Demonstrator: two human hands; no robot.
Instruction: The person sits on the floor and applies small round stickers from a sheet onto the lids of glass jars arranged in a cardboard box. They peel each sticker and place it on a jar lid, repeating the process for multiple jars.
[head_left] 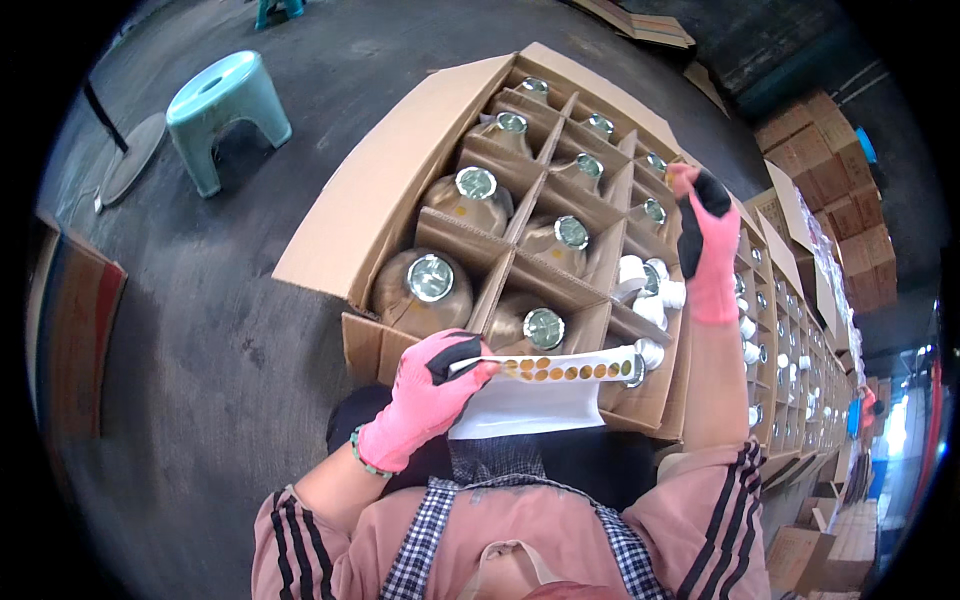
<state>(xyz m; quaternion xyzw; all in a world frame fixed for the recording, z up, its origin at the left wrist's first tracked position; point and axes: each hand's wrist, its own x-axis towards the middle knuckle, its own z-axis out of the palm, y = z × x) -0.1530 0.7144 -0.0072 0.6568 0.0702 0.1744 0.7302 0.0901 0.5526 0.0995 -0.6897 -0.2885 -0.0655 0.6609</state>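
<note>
My left hand (pixel 425 390), in a pink and black work glove, grips a white sheet of stickers (pixel 570 368) with rows of round gold dots. That sheet lies across the near edge of an open cardboard box (pixel 360 180). Cardboard dividers split the box into cells with clear glass bottles (pixel 425 290), their openings upward; small gold dots show on some. At the box's right side, my gloved right hand (pixel 708 230) reaches out, fingers pinched near a bottle (pixel 656 163). A small yellowish spot at its fingertips looks like a round sticker.
White caps (pixel 650 300) lie among the bottles at the near right. More boxes of bottles (pixel 790 370) run along the right. A light blue stool (pixel 228 105) stands on the dark floor at the far left. Stacked cartons (pixel 825 160) rise at the far right.
</note>
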